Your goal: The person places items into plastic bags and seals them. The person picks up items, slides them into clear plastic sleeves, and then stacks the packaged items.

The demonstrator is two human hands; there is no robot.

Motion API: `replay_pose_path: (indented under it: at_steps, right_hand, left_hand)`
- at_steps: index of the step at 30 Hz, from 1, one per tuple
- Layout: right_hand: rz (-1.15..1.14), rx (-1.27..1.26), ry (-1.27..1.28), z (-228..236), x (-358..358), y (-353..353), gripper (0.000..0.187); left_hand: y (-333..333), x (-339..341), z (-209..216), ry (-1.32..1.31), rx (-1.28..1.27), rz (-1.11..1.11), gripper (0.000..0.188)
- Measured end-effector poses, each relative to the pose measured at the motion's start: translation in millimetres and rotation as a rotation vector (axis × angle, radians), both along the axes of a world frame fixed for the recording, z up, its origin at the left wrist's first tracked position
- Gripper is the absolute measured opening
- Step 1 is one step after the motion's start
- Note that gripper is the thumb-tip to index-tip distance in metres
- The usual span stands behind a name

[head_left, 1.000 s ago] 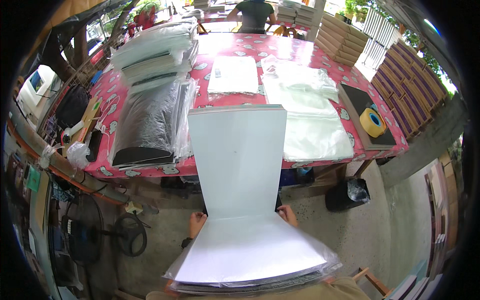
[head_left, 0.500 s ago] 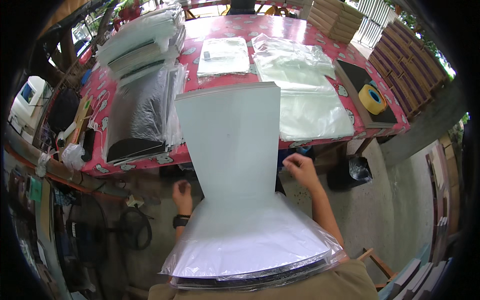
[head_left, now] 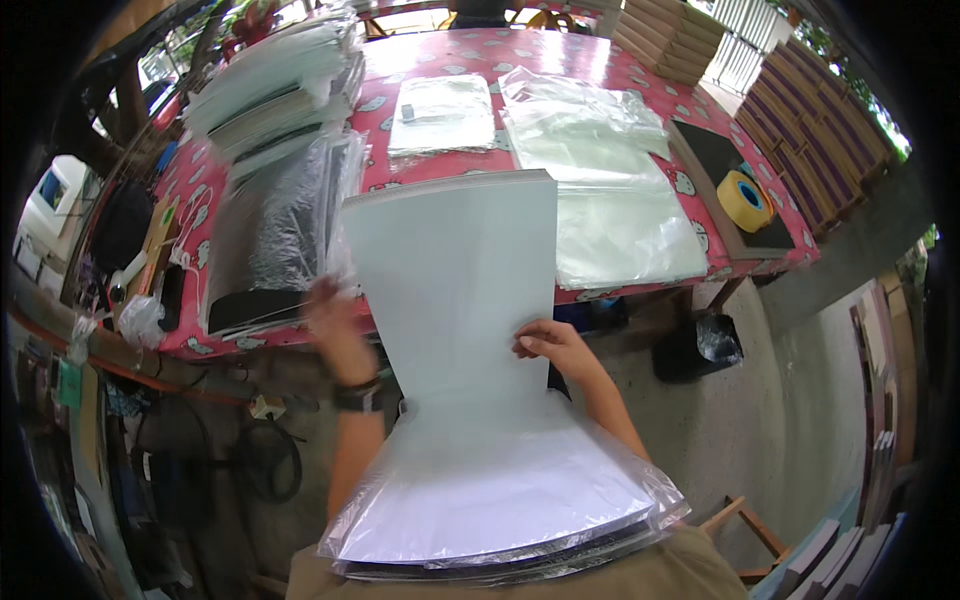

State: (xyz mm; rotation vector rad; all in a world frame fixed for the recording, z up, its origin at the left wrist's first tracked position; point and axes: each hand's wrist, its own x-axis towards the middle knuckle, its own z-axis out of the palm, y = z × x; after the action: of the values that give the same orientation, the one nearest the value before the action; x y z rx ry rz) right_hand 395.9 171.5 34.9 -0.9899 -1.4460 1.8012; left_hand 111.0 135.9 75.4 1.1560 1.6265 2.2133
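Note:
A tall stack of white sheets (head_left: 455,270) stands propped against the table edge. In front of its lower part, a clear plastic bag (head_left: 490,500) with white sheets and a dark layer beneath lies across my lap. My right hand (head_left: 562,350) is at the stack's right edge, fingers loosely bent and slightly apart over its face; whether they touch it is unclear. My left hand (head_left: 338,328), with a dark wristband, is raised beside the stack's left edge. Motion smears its fingers. Close by it lie dark sheets in clear plastic (head_left: 270,230).
On the pink patterned table (head_left: 440,50) are piled plastic-wrapped sheets (head_left: 280,85), a small clear packet stack (head_left: 440,115), flat clear bags (head_left: 620,225) and a yellow tape roll (head_left: 745,200) on a dark board. A black bin (head_left: 695,350) stands below right. Cartons (head_left: 810,135) rise beyond.
My left hand has risen from low beside the stack toward the table edge. My right hand has moved left and down, from beyond the stack's right side to its edge.

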Motion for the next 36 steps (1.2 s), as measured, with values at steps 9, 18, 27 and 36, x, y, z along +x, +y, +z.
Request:
replay_pose_path:
  at_steps: [9,18,27,36]
  right_hand:
    - [-0.563,1.192,-0.657,46,48,53,0.021]
    - [-0.318,0.788,-0.647,33,56,94,0.012]
    - [-0.503,0.127,-0.027,28,75,105,0.017]
    - [-1.011,0.261,0.195,33,97,102,0.011]
  left_hand:
    - [-120,-71,-22,-0.332,-0.119,0.224,0.016]
    - [-85,-26,-17,-0.323,-0.117,-0.045,0.019]
    - [-93,-29,-25,-0.405,-0.15,-0.099,0.021]
    - [-85,-22,-10,-0.428,-0.146,-0.134,0.021]
